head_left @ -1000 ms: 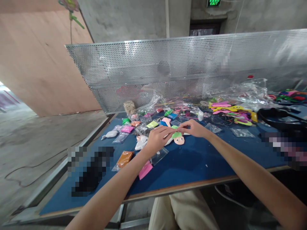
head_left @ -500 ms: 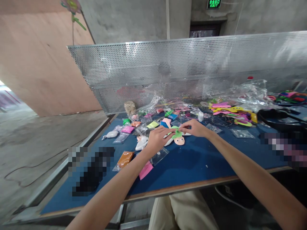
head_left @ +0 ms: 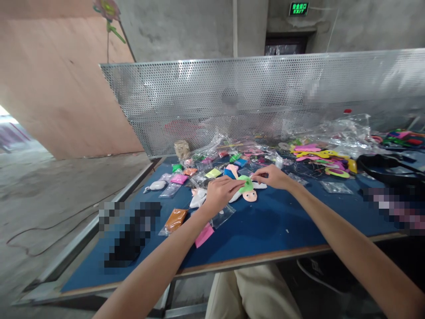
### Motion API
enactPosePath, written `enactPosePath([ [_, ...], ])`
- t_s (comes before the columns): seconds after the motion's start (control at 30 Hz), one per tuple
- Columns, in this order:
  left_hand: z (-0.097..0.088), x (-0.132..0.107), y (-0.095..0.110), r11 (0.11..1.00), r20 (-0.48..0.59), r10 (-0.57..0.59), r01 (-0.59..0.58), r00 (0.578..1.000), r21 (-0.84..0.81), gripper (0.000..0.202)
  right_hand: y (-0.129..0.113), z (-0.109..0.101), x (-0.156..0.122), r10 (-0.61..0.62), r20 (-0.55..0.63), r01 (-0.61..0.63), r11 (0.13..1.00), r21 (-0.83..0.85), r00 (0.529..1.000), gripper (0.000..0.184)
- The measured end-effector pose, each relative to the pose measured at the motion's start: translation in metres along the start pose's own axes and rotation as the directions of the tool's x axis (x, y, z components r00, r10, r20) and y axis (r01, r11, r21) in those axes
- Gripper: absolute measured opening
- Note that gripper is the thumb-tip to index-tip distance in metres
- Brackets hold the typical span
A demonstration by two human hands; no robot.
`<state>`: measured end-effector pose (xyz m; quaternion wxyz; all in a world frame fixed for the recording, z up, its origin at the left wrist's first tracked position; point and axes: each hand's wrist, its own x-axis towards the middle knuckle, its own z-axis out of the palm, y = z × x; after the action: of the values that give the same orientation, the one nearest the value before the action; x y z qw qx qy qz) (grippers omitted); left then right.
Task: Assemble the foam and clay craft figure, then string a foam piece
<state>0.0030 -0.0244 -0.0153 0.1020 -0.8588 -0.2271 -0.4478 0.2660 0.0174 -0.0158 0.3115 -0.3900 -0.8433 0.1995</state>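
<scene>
A flat doll-like figure of what looks like modelling clay lies on the blue table, its peach head [head_left: 249, 196] with two eyes pointing at me. Its green body [head_left: 246, 179] bears a darker green patch, and white limbs reach out to the sides. My left hand [head_left: 219, 193] is closed, fingers together, with the tips on the left edge of the green body. Just right of the body, my right hand [head_left: 272, 177] is pinched; whatever its fingertips hold is too small to name. Beside my left hand lies a white clay piece [head_left: 197, 199].
Bagged clay lies leftward, including an orange-brown packet [head_left: 175, 220] and a pink packet [head_left: 203, 235]. Colourful foam-like cutouts [head_left: 318, 155] and clear plastic bags [head_left: 345, 128] pile up at the back right. A perforated metal screen [head_left: 199, 88] borders the table's far side.
My right hand has drawn slightly right, off the green body, uncovering the darker green patch. My left hand stays at the body's left side. The camera view has shifted slightly.
</scene>
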Motion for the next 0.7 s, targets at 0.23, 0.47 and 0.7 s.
enactPosePath([
  [0.23,0.002,0.0,0.001,1.0,-0.011,-0.005,0.005,1.0,-0.006,0.013,-0.001,-0.002,-0.001,0.008,0.003,-0.008,1.0,-0.009,1.0,0.036],
  [0.47,0.004,-0.001,-0.001,1.0,-0.012,-0.01,0.01,1.0,-0.003,0.013,-0.008,-0.002,-0.001,0.003,0.009,-0.003,1.0,0.002,1.0,0.037],
  [0.7,0.002,0.0,0.0,1.0,-0.009,-0.01,0.01,1.0,-0.001,0.011,-0.03,0.001,-0.004,-0.03,0.037,0.025,0.991,0.13,0.999,0.038],
])
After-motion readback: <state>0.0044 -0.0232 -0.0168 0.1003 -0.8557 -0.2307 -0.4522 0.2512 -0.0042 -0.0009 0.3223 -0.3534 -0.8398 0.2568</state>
